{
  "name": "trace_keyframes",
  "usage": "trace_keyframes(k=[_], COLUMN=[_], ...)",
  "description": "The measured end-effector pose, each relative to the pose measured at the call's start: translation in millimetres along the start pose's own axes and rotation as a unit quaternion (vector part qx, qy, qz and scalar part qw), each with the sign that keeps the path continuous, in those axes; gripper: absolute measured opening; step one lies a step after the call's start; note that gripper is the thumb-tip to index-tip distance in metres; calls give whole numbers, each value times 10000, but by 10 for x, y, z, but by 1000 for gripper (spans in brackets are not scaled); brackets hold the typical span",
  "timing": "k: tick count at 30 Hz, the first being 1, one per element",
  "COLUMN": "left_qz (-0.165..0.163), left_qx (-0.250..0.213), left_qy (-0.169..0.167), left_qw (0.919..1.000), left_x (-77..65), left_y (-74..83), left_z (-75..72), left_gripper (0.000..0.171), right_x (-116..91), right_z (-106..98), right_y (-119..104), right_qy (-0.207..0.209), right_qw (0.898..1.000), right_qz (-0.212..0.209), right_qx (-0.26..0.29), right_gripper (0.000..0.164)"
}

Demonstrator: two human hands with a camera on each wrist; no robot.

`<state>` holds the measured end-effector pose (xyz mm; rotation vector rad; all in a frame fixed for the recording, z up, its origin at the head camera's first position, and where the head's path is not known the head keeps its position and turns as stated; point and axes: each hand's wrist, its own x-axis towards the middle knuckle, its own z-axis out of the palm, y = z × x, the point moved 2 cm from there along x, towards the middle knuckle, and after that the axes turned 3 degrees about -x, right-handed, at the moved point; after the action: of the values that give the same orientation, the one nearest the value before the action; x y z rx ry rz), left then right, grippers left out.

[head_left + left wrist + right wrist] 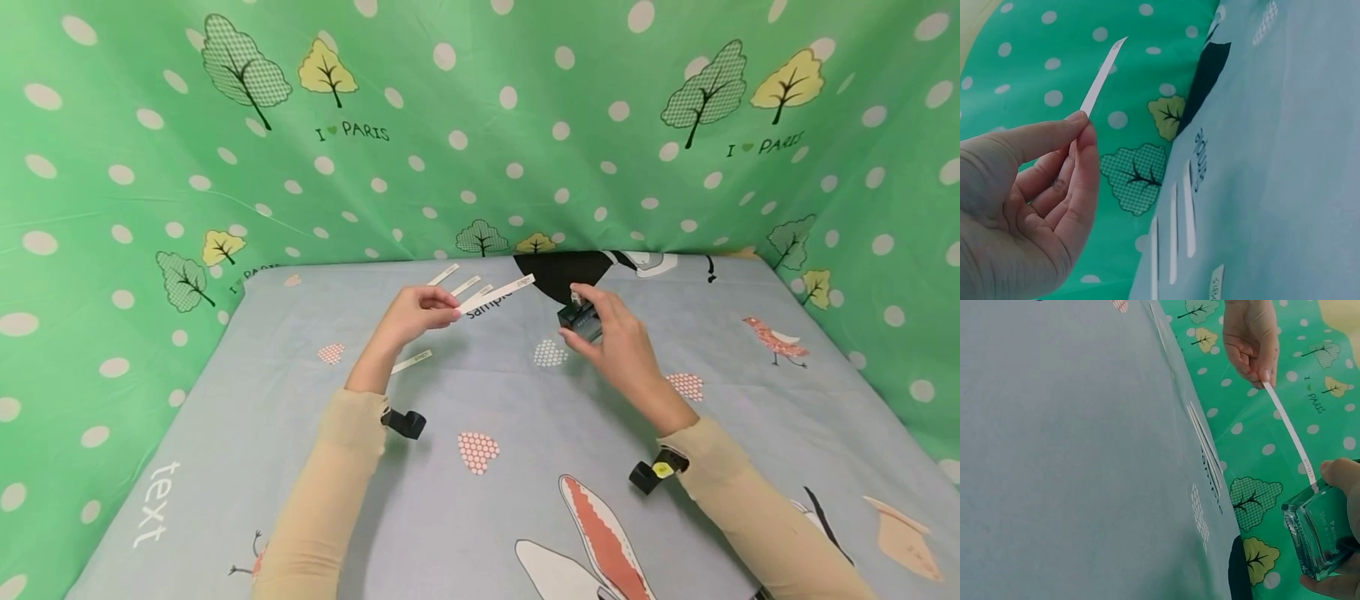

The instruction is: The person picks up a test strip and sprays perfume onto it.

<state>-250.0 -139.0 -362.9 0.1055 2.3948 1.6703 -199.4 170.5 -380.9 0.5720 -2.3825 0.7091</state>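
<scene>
My left hand (418,315) pinches one end of a white paper test strip (501,293) between thumb and fingertips. The strip points up and to the right, with small printing near its free end; in the left wrist view the strip (1104,78) stands out above the fingers. A dark glass perfume bottle (585,323) is in my right hand (628,346), raised over the table, its index finger at the sprayer on top. Seen from the right wrist, the bottle (1322,531) is clear glass with faint lettering, and the strip's free end overlaps its edge.
Several more paper strips lie on the bed-like table cloth (420,500): a group beyond the left hand, including one strip (444,275), and a separate strip (412,362) nearer the wrist. A green dotted curtain (420,192) hangs behind and along both sides.
</scene>
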Motion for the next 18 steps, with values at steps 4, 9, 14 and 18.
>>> trace_keyframes(k=[4,9,14,18], left_qz=[-144,-266,-319,-436], left_qx=[-70,-246,-292,-146], left_qy=[48,109,286,424], left_qw=[9999,9993,9987,9980], left_x=[31,82,140,207], left_y=[-50,-125,-205,-289], left_z=[-5,5,30,45], left_gripper=[25,27,27,24], right_x=[-3,-15,-21,-20], right_z=[-2,3,-3,-4], right_y=[2,16,20,13], right_qy=[-6,-8,-14,10], right_qw=[10000,10000,10000,10000], right_qz=[10,75,78,37], right_qx=[43,42,16,28], right_gripper=[66,67,66,66])
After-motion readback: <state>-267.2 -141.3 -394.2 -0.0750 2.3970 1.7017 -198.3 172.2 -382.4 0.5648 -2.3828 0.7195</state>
